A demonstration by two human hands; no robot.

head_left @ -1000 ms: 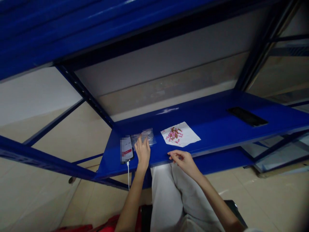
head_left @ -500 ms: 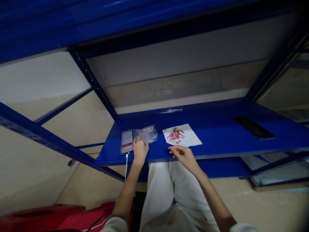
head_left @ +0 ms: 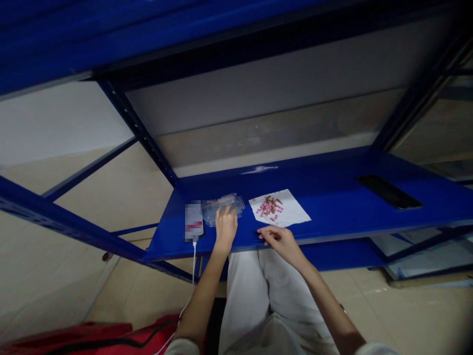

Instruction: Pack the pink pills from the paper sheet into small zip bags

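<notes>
My left hand (head_left: 226,228) rests on a small pile of clear plastic bags (head_left: 212,213), its fingers apart and bent down onto the film. The fingertips partly cover the bags, and I see no firm grip. My right hand (head_left: 279,239) hovers by the shelf's front edge with loosely curled, slightly separated fingers, and nothing shows in them. Just beyond it lies a white sheet of paper (head_left: 295,213) bearing a heap of small pink pills (head_left: 263,209) and several brown capsules (head_left: 271,201).
Left of the bags lies a phone (head_left: 192,214) with a lit screen and a white cable (head_left: 194,261). A black, flat, phone-like object (head_left: 389,191) lies on the right of the blue shelf (head_left: 325,182). Above hangs an upper blue shelf (head_left: 148,34); a perforated post (head_left: 136,123) stands at left.
My left hand has moved right across the plastic bags, and they now lie spread a little differently under its fingers. My right hand has barely shifted.
</notes>
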